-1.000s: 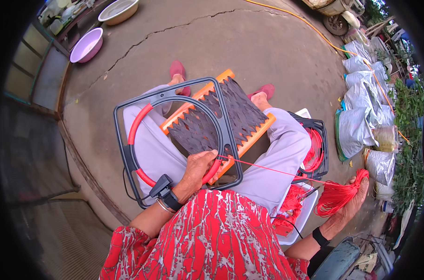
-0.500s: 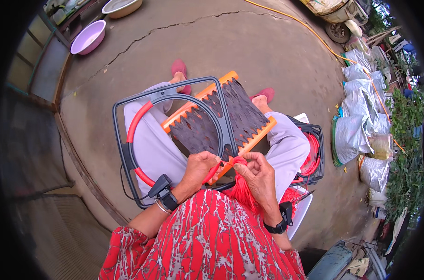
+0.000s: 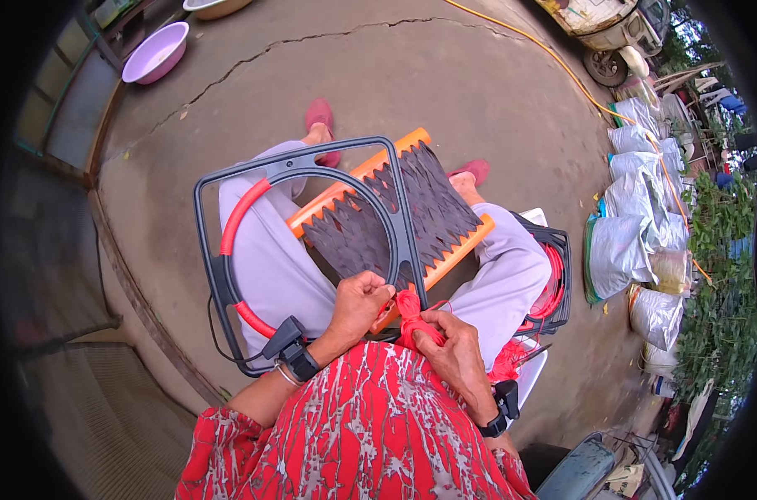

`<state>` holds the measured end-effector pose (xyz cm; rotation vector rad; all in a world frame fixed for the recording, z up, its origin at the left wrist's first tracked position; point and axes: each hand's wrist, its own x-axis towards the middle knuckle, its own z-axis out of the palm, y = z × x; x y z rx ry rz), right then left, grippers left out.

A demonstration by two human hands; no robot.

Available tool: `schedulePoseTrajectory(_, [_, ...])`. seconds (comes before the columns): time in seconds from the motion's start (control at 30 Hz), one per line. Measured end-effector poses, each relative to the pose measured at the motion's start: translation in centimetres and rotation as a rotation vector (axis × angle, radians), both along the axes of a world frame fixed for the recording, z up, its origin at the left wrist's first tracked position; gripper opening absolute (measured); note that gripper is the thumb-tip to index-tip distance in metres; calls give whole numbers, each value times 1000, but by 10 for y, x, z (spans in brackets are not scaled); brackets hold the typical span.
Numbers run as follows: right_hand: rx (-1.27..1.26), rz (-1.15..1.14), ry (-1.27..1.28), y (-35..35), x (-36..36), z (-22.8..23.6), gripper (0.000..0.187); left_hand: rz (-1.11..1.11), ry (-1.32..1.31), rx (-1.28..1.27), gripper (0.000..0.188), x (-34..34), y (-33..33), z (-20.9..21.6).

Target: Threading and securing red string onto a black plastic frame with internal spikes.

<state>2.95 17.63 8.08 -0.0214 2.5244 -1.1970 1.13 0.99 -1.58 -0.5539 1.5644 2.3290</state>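
Concrete (image 3: 445, 92) spans the picture's top; lower centre, the left hand (image 3: 357, 310) pinches the dark ring frame (image 3: 404, 242), likely steadying it, the right hand (image 3: 457, 350) closed round red cord (image 3: 410, 313).

No text, label, brand, number or sign is legible. A beige sheet (image 3: 625, 481) at the lower right carries dark marks; whether these are lettering cannot be determined at this size. Any print on the pale sacks (image 3: 626, 260) along the right side is too small to read. The black wrist devices (image 3: 287, 337) present no readable marking in this view.
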Motion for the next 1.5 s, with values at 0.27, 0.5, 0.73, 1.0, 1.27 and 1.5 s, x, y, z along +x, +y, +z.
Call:
schedulePoseTrajectory(0.27, [433,210,186,-27,-34,-15,18,-54,145,-214,11,4,2,-2])
schedulePoseTrajectory(0.5, [252,167,467,-53,-44,-49,22,44,113,-360,12,-12,-8,-6])
schedulePoseTrajectory(0.73, [355,218,570,-37,-44,-47,27,75,133,-412,13,-9,-1,-10])
schedulePoseTrajectory(1.0, [198,285,525,-40,-61,-47,21,-21,157,-656,13,-7,-1,-17])
schedulePoseTrajectory(1.27, [605,518,470,-60,-86,-67,29,-159,79,-754,19,8,10,-32])
schedulePoseTrajectory(1.5, [99,374,422,-68,-95,-47,23,-225,8,-653,24,1,4,-23])
